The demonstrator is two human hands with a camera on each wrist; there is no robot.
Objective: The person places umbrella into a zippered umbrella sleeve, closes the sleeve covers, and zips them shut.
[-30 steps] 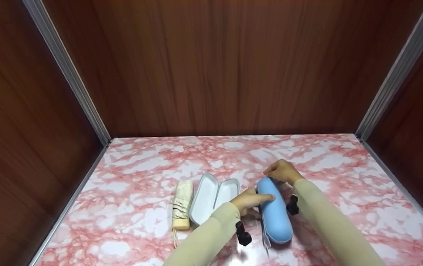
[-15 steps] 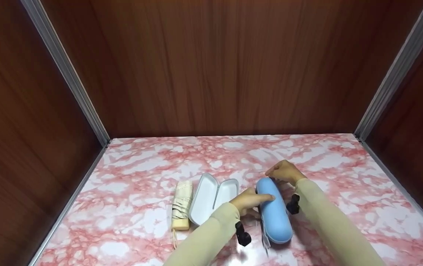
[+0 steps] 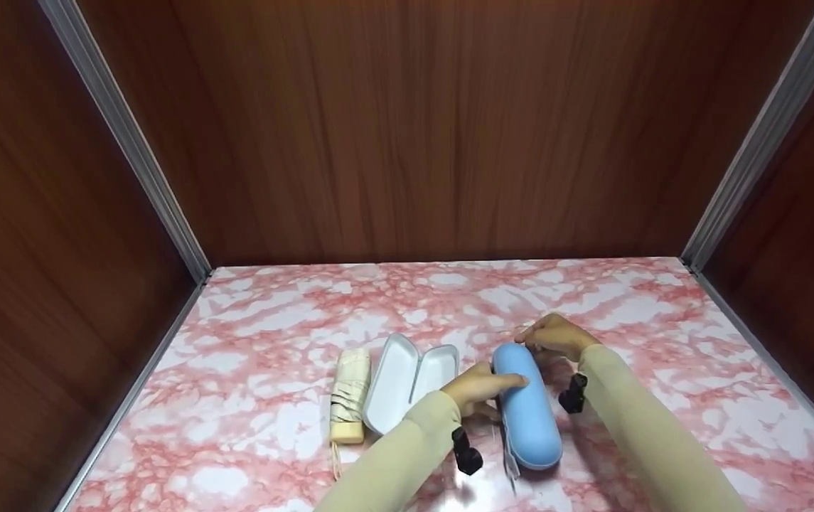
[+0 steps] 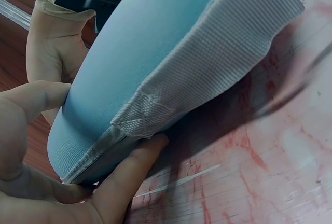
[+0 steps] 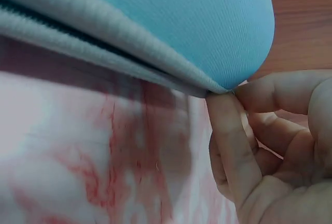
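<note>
A long, rounded blue zippered case point(image 3: 531, 423) lies on the marbled table, its white fabric loop point(image 4: 207, 60) along the left side. My left hand point(image 3: 481, 387) grips it, thumb on top and fingers at the lower left edge. At the far end, my right hand point(image 3: 556, 336) pinches at the zipper point(image 5: 155, 71) with thumb and forefinger; the pull itself is hidden between the fingertips. In the right wrist view the two grey zipper tapes stand slightly apart, dark teeth showing between them.
Left of my left hand lies an open white glasses case point(image 3: 394, 384), partly behind my sleeve. Beside it is a folded cream umbrella point(image 3: 352, 391) with a yellow handle and cord. Wood-grain panels point(image 3: 407, 142) enclose the table point(image 3: 257, 370) at back and sides.
My right hand has shifted slightly right and nearer, round the far end of the blue case. The left hand and the case have hardly moved.
</note>
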